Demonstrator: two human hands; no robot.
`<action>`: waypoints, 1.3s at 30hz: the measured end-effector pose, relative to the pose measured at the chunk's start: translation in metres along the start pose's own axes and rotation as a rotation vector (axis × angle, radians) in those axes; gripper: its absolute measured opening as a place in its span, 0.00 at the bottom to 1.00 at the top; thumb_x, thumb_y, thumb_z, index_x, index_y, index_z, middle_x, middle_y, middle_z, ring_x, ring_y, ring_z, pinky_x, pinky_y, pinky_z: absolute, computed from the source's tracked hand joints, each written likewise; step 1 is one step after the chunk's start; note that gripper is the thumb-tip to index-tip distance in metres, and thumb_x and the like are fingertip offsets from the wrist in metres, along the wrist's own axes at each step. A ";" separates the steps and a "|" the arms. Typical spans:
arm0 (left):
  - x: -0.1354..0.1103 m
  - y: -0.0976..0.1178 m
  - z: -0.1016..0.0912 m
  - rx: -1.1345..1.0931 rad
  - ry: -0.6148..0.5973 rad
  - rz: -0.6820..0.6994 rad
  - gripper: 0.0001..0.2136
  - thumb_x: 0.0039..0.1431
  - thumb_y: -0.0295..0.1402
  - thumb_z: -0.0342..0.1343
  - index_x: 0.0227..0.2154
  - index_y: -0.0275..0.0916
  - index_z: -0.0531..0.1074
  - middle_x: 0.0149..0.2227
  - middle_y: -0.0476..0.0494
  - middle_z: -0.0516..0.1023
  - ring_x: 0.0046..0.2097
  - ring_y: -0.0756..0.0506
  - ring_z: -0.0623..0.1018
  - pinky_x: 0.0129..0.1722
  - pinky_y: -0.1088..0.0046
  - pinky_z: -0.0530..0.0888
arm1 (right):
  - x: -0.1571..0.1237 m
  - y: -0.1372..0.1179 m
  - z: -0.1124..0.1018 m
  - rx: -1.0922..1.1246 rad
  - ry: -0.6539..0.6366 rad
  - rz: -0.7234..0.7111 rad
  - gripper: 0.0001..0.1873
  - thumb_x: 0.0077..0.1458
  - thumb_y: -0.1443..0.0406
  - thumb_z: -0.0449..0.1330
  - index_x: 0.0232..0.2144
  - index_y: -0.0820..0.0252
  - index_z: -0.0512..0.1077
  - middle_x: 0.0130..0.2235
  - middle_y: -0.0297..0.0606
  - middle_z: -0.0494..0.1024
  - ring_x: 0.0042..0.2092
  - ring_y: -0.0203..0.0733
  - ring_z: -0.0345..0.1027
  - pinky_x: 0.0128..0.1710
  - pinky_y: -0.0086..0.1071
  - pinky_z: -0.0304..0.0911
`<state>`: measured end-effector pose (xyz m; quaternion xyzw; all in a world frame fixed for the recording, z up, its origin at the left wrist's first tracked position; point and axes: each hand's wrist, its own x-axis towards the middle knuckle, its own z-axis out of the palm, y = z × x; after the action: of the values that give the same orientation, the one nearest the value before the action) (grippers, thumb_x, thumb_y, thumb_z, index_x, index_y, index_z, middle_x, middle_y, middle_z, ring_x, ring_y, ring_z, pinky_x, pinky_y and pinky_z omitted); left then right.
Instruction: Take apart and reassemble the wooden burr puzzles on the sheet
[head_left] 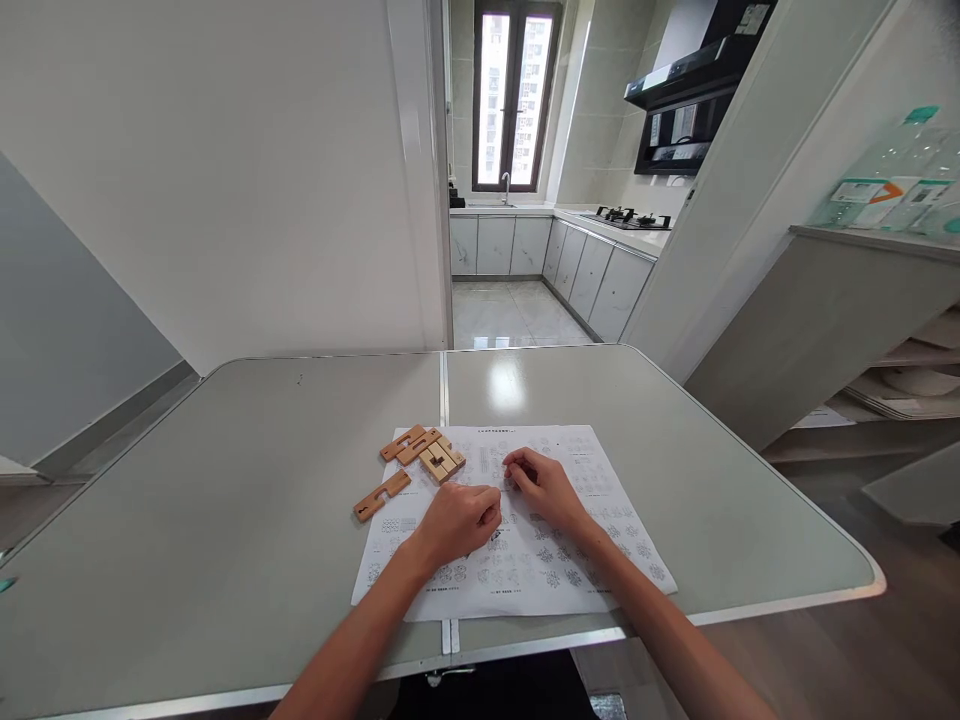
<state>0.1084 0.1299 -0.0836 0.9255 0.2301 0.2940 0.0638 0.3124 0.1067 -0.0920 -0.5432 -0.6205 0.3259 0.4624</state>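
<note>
Both of my hands rest on a printed paper sheet (592, 520) with rows of small diagrams, lying on a grey folding table (225, 500). My left hand (459, 520) is curled into a loose fist on the sheet's middle. My right hand (541, 482) lies beside it with fingers bent and pinched together; whether anything is in them is hidden. A cluster of notched wooden puzzle pieces (429, 452) sits at the sheet's far left corner, just beyond my left hand. One separate wooden piece (382, 495) lies on the table left of the sheet.
The table has a centre seam (444, 390) and rounded metal-edged corners. A white wall stands behind on the left. A doorway ahead opens to a kitchen with cabinets (592, 275) and a range hood (686, 100). A shelf unit (862, 300) with plastic bottles stands to the right.
</note>
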 end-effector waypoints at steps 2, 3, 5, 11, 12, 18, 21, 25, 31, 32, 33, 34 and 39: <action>0.000 0.000 0.000 0.000 -0.004 -0.003 0.12 0.55 0.20 0.50 0.23 0.41 0.57 0.19 0.57 0.64 0.21 0.52 0.56 0.24 0.72 0.54 | 0.000 0.001 0.000 -0.001 0.001 -0.001 0.10 0.64 0.60 0.54 0.39 0.55 0.75 0.34 0.35 0.82 0.33 0.43 0.73 0.35 0.35 0.66; 0.000 0.000 0.000 -0.001 -0.006 -0.004 0.12 0.55 0.20 0.50 0.23 0.41 0.57 0.19 0.57 0.64 0.21 0.52 0.56 0.24 0.72 0.54 | 0.000 0.001 0.000 -0.001 0.001 -0.002 0.10 0.64 0.60 0.54 0.39 0.55 0.75 0.34 0.35 0.82 0.33 0.43 0.73 0.35 0.35 0.66; 0.000 0.000 0.000 -0.001 -0.011 -0.006 0.12 0.56 0.20 0.50 0.23 0.41 0.58 0.19 0.57 0.64 0.21 0.52 0.56 0.24 0.72 0.54 | 0.000 0.001 0.000 -0.002 0.001 0.000 0.10 0.64 0.60 0.54 0.39 0.55 0.75 0.34 0.35 0.82 0.33 0.43 0.73 0.34 0.35 0.66; 0.000 0.000 -0.001 0.001 -0.023 -0.014 0.12 0.55 0.20 0.50 0.22 0.41 0.58 0.19 0.56 0.64 0.21 0.51 0.57 0.24 0.71 0.54 | -0.001 -0.001 0.000 -0.003 0.002 0.005 0.10 0.64 0.60 0.54 0.39 0.55 0.75 0.35 0.35 0.82 0.34 0.43 0.73 0.36 0.36 0.66; 0.000 0.001 -0.001 0.001 -0.025 -0.015 0.12 0.55 0.20 0.50 0.22 0.41 0.59 0.19 0.56 0.64 0.21 0.51 0.57 0.24 0.71 0.54 | -0.001 -0.001 0.000 -0.003 0.002 0.005 0.11 0.64 0.60 0.54 0.39 0.55 0.75 0.35 0.35 0.82 0.34 0.43 0.73 0.36 0.36 0.67; -0.001 0.001 -0.001 0.006 -0.037 -0.019 0.11 0.56 0.20 0.51 0.22 0.41 0.59 0.19 0.56 0.66 0.21 0.51 0.58 0.24 0.72 0.54 | -0.001 -0.001 0.000 0.002 -0.001 0.008 0.11 0.64 0.59 0.54 0.39 0.55 0.75 0.34 0.36 0.82 0.33 0.44 0.73 0.36 0.37 0.67; -0.001 0.001 -0.001 0.012 -0.042 -0.023 0.12 0.56 0.20 0.50 0.22 0.41 0.59 0.19 0.56 0.65 0.21 0.51 0.57 0.24 0.72 0.54 | -0.001 -0.002 0.000 0.009 -0.007 0.010 0.11 0.64 0.59 0.54 0.40 0.55 0.75 0.34 0.36 0.82 0.33 0.44 0.73 0.35 0.37 0.67; -0.001 0.002 -0.001 0.012 -0.042 -0.019 0.12 0.56 0.19 0.50 0.22 0.41 0.59 0.19 0.56 0.65 0.21 0.51 0.58 0.24 0.73 0.54 | -0.002 -0.002 0.000 0.014 -0.010 0.013 0.11 0.64 0.59 0.54 0.40 0.55 0.75 0.34 0.36 0.82 0.33 0.44 0.73 0.36 0.37 0.68; -0.001 0.001 -0.001 0.016 -0.031 -0.005 0.12 0.55 0.19 0.50 0.22 0.41 0.59 0.19 0.56 0.64 0.21 0.51 0.58 0.24 0.72 0.54 | -0.001 -0.002 0.000 0.007 -0.003 0.011 0.11 0.65 0.59 0.54 0.40 0.55 0.75 0.34 0.35 0.82 0.33 0.43 0.73 0.35 0.36 0.67; 0.000 0.001 -0.001 0.016 -0.030 -0.003 0.12 0.55 0.19 0.50 0.22 0.41 0.58 0.19 0.56 0.64 0.21 0.51 0.58 0.24 0.71 0.54 | -0.001 -0.002 0.000 0.007 -0.002 0.012 0.11 0.65 0.59 0.54 0.40 0.55 0.75 0.34 0.35 0.82 0.33 0.44 0.73 0.35 0.36 0.67; 0.000 0.001 -0.001 0.016 -0.029 -0.002 0.12 0.55 0.19 0.50 0.22 0.41 0.58 0.19 0.56 0.64 0.21 0.51 0.58 0.24 0.71 0.54 | -0.001 -0.002 0.000 0.007 -0.002 0.013 0.11 0.65 0.59 0.54 0.40 0.55 0.75 0.34 0.35 0.82 0.33 0.44 0.73 0.35 0.36 0.67; 0.000 0.001 -0.001 0.017 -0.027 -0.001 0.12 0.55 0.19 0.50 0.22 0.41 0.58 0.19 0.56 0.64 0.21 0.51 0.58 0.24 0.71 0.54 | -0.001 -0.002 0.000 0.007 -0.002 0.014 0.11 0.65 0.59 0.54 0.40 0.55 0.75 0.34 0.35 0.82 0.33 0.44 0.73 0.35 0.36 0.67; -0.001 0.001 -0.001 0.024 -0.019 0.003 0.12 0.55 0.19 0.50 0.22 0.41 0.58 0.19 0.56 0.63 0.20 0.52 0.58 0.24 0.71 0.55 | 0.000 0.000 0.000 0.007 -0.003 0.017 0.11 0.64 0.58 0.54 0.39 0.54 0.75 0.34 0.35 0.82 0.33 0.44 0.73 0.35 0.36 0.67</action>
<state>0.1073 0.1288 -0.0831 0.9293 0.2315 0.2827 0.0545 0.3126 0.1066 -0.0915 -0.5462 -0.6153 0.3329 0.4607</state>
